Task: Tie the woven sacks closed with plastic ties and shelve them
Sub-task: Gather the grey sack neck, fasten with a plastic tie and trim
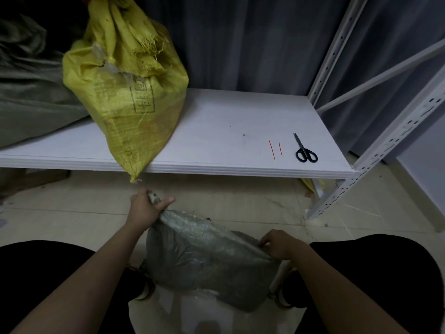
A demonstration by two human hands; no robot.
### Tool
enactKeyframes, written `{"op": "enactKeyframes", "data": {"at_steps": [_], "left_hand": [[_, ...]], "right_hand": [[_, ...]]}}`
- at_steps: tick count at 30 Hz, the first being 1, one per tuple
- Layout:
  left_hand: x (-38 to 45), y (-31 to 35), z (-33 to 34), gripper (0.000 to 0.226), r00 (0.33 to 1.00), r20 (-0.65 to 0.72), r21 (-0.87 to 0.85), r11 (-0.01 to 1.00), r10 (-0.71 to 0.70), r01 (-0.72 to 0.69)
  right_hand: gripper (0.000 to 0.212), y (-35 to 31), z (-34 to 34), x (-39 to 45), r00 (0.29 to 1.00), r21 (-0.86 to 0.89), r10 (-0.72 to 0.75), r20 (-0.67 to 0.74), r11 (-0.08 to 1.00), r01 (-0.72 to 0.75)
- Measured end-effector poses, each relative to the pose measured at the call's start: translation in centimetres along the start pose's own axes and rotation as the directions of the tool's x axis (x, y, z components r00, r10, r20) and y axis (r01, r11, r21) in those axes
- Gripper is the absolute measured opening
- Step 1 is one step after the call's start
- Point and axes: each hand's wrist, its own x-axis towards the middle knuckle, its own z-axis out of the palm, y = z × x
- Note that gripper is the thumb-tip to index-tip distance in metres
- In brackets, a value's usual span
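1. Head view, hands. My left hand [147, 208] grips the bunched neck of the grey woven sack [207, 259], fingers [166, 202] curled round the gathered cloth. My right hand [279, 244] pinches the sack's far corner, fingers folded over the edge.

2. Head view, the sack. It lies on the floor [240, 208] between my knees, directly below both hands. Its long axis runs from the neck at upper left to the corner at lower right, so the neck sits nearer the shelf [228, 131] and in my left hand.

3. Head view, the ties. Two thin red plastic ties [275, 149] lie side by side on the shelf board, just left of the black scissors [305, 150]. They are ahead and to the right, well apart from the neck. I judge my right hand the nearer one to fetch a tie, while the left keeps the neck closed.

4. Head view, shelved goods. A yellow woven sack [127, 92], its top gathered, stands on the shelf at left, one corner hanging over the front edge. A dull green sack [31, 92] lies beside it, further left.
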Motion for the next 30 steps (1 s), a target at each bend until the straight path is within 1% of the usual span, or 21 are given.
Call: {"op": "enactKeyframes", "data": {"at_steps": [2,4,5,7,9,10,11,12,13,14,15,16,17,18,19,21,23,24,26,28,30], "left_hand": [[-0.2,0.3,0.0,0.067,0.998,0.04,0.057,0.997,0.052,-0.054],[-0.4,0.6,-0.1,0.064,0.992,0.083,0.092,0.991,0.093,-0.1],[-0.5,0.7,-0.1,0.058,0.987,0.108,0.112,0.985,0.117,-0.129],[-0.8,0.8,0.1,0.039,0.973,0.135,0.164,0.964,0.187,-0.208],[-1.1,0.9,0.4,0.02,0.962,0.116,0.201,0.943,0.247,-0.266],[-1.3,0.9,0.6,0.015,0.961,0.099,0.215,0.937,0.259,-0.275],[-1.4,0.9,0.7,0.014,0.96,0.081,0.227,0.933,0.267,-0.278],[-1.5,0.9,0.8,0.015,0.962,0.072,0.237,0.932,0.265,-0.275],[-1.4,0.8,0.8,0.017,0.962,0.063,0.242,0.931,0.265,-0.272],[-1.2,0.6,0.8,0.018,0.963,0.058,0.24,0.933,0.262,-0.268],[-1.0,0.5,0.7,0.019,0.965,0.053,0.235,0.936,0.256,-0.261],[-0.8,0.3,0.6,0.02,0.967,0.049,0.226,0.941,0.248,-0.253],[-0.7,0.2,0.4,0.021,0.968,0.042,0.218,0.944,0.246,-0.249],[-0.6,0.2,0.3,0.023,0.969,0.036,0.211,0.946,0.242,-0.245],[-0.5,0.1,0.2,0.024,0.969,0.03,0.204,0.948,0.245,-0.246],[-0.5,0.0,0.0,0.027,0.969,0.023,0.183,0.952,0.246,-0.246],[-0.7,0.3,-0.3,0.026,0.969,0.052,0.158,0.957,0.24,-0.245],[-0.8,0.3,-0.5,0.027,0.968,0.083,0.152,0.957,0.237,-0.247],[-0.9,0.3,-0.8,0.03,0.959,0.164,0.152,0.954,0.233,-0.258],[-1.0,0.4,-1.4,0.034,0.94,0.248,0.171,0.945,0.234,-0.28],[-0.9,0.6,-1.9,0.037,0.905,0.347,0.22,0.916,0.248,-0.335]], "right_hand": [[0.041,-0.3,0.2,0.2,0.995,-0.091,0.041,0.086,0.995,-0.033],[0.039,-0.4,0.4,0.3,0.988,-0.198,0.055,0.141,0.98,-0.027],[0.036,-0.6,0.6,0.2,0.987,-0.23,0.058,0.15,0.973,-0.023],[0.031,-1.1,1.1,0.1,0.989,-0.268,0.06,0.133,0.963,-0.022],[0.027,-1.5,1.4,0.2,0.995,-0.297,0.041,0.091,0.955,-0.012],[0.026,-1.6,1.6,0.4,0.998,-0.29,0.027,0.063,0.957,-0.008],[0.023,-1.6,1.7,0.7,1.0,-0.25,0.011,0.021,0.968,-0.005],[0.019,-1.5,1.8,0.8,0.999,-0.165,0.004,-0.039,0.986,-0.01],[0.021,-1.3,1.7,0.9,0.993,-0.032,0.015,-0.119,0.999,-0.019],[0.028,-1.1,1.6,0.9,0.973,0.115,0.049,-0.227,0.993,-0.023],[0.034,-0.7,1.5,0.9,0.934,0.258,0.102,-0.343,0.966,-0.01],[0.036,-0.5,1.3,0.9,0.889,0.391,0.169,-0.426,0.92,0.013],[0.035,-0.4,1.1,0.8,0.846,0.52,0.246,-0.473,0.853,0.043],[0.033,-0.3,1.2,1.0,0.811,0.646,0.344,-0.473,0.762,0.053],[0.03,-0.3,1.3,1.1,0.779,0.754,0.441,-0.446,0.654,0.062],[0.026,-0.2,1.8,1.7,0.726,0.895,0.591,-0.35,0.44,0.073],[0.016,-0.2,2.2,1.7,0.706,0.955,0.654,-0.27,0.277,0.109],[0.02,-0.2,2.3,1.6,0.709,0.961,0.655,-0.262,0.242,0.132],[0.038,0.4,2.5,1.5,0.713,0.964,0.652,-0.26,0.221,0.149],[0.037,0.9,2.7,1.5,0.69,0.969,0.681,-0.245,0.2,0.146],[0.04,1.1,2.8,2.0,0.68,0.984,0.712,-0.177,0.116,0.135]]}}
